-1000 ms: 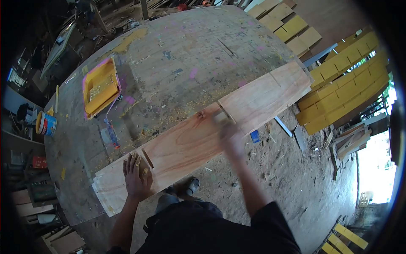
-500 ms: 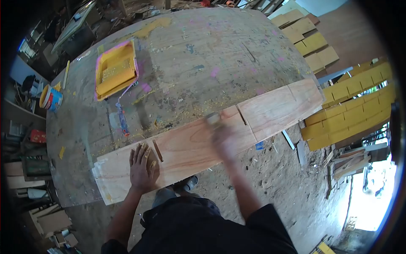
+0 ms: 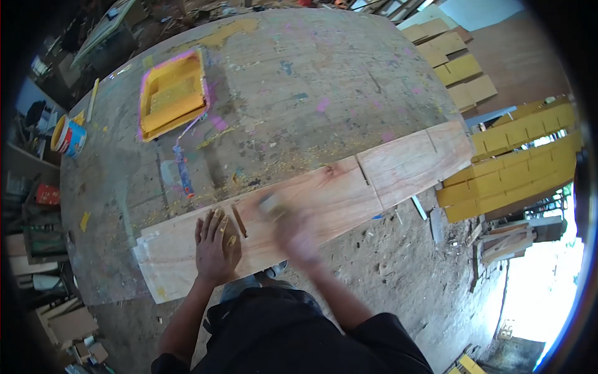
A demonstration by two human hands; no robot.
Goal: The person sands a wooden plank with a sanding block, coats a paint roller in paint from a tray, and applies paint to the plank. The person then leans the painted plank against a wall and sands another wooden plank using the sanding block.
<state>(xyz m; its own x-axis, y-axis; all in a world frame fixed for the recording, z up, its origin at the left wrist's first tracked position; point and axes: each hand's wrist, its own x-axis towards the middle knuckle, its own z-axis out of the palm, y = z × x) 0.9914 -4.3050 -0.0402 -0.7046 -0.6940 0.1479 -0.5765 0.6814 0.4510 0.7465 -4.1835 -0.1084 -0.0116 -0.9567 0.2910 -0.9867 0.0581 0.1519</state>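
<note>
A long pale wooden board (image 3: 324,199) with narrow slots lies slantwise along the near edge of the paint-stained table (image 3: 261,118). My left hand (image 3: 216,248) rests flat on the board's left part, beside a slot, fingers spread and marked with yellow paint. Blurred by motion, my right hand (image 3: 298,240) is over the middle of the board, closed round a small block-like tool (image 3: 273,206) with a pale end. What exactly the tool is cannot be made out.
A yellow paint tray (image 3: 174,93) and a roller with a blue handle (image 3: 182,171) lie on the table. A paint bucket (image 3: 70,138) stands at its left edge. Yellow slotted boards (image 3: 511,162) are at the right, and stacked boards (image 3: 458,62) lie behind.
My right hand has swept left along the board with the tool, from near the right-hand slot toward my left hand. My left hand keeps its place on the board. The view has shifted.
</note>
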